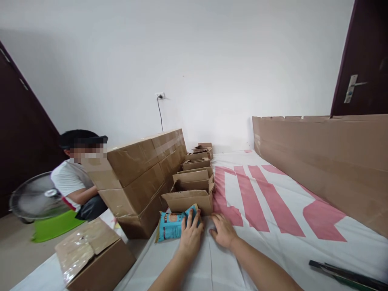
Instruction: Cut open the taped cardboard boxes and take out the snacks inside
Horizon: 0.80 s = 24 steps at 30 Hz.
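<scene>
In the head view a blue printed soft packet (171,225) lies on the cloth in front of an open cardboard box (190,200). My left hand (192,234) rests over the packet's right end, palm down with its fingers spread, and no grip around it shows. At the near right corner of that box is my right hand (224,231), its fingers apart and slightly bent, with nothing visible in it. Whether its fingertips touch the box or only the cloth, I cannot tell.
Several open boxes (197,163) run back toward the wall beside stacked taped cartons (139,178). Another carton (100,258) sits front left. A person (72,178) crouches left by a fan (36,198). A cardboard panel (318,157) and dark tool (345,273) are right.
</scene>
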Motion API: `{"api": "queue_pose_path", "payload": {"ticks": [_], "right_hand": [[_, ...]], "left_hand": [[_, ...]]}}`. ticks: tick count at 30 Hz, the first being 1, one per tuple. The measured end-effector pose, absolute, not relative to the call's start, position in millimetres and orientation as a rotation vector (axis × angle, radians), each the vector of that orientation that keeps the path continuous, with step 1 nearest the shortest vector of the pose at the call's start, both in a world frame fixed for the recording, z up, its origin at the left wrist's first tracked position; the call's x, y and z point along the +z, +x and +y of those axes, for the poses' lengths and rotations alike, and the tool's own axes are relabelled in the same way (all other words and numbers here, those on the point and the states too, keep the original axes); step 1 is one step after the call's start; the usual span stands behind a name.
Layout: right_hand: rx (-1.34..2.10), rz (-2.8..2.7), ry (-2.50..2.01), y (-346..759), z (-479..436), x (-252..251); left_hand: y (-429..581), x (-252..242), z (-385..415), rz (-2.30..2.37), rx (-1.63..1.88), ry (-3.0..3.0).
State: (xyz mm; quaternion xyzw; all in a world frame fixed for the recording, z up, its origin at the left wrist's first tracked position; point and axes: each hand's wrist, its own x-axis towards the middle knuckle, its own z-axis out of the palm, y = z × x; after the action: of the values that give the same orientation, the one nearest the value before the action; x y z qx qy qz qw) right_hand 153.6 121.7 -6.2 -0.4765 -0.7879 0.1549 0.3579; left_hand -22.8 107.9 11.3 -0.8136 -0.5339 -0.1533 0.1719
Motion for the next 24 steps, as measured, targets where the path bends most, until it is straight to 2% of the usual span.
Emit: {"api": "queue_pose_path", "payload": {"ticks": [5,12,18,24], "right_hand": [[0.388,-1.962,-1.268,153,123,-9],[0.322,-1.808,-1.391,152,133,-17],[0.27,-1.767,-1.486,154,133,-17],[0.29,-1.79,-1.495,152,130,-13]], "left_hand": [[-31,14,106,-1.472,-0.42,-2.332],[22,23,128,-1.046,-0.322,-2.351],[28,24,161,-1.139,-0.23,-2.268],[14,13,150,-1.321,-0.154,-2.167]]}}
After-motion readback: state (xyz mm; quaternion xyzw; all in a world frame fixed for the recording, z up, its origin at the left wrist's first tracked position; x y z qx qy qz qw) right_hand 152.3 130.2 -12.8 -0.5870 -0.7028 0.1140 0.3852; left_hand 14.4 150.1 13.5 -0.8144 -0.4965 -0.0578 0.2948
